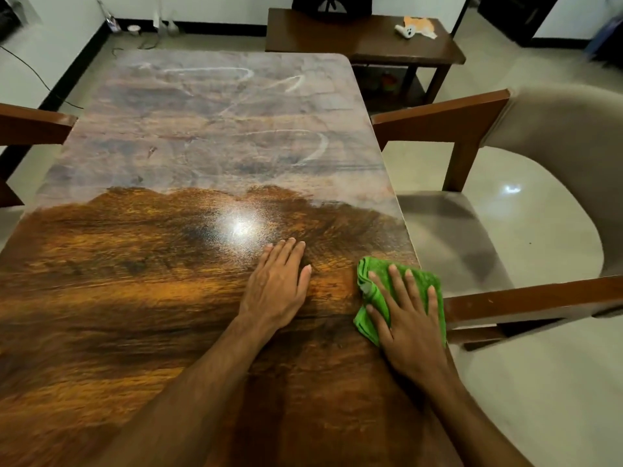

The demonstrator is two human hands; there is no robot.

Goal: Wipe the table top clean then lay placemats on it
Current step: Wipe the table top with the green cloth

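Observation:
A long wooden table top (168, 298) fills the view. Its near half is dark and glossy; the far half (215, 129) is dull with a whitish film and curved white streaks. A folded green cloth (374, 274) lies at the table's right edge. My right hand (404, 315) presses flat on the cloth with fingers spread. Just left of it, my left hand (276, 281) rests flat on the bare wood, fingers straight and together. No placemats are in view.
A beige chair with wooden arms (526, 298) stands close against the right edge. Another wooden chair arm (33, 126) shows at the left. Beyond the far end stands a low brown side table (364, 38) with a small toy (409, 28).

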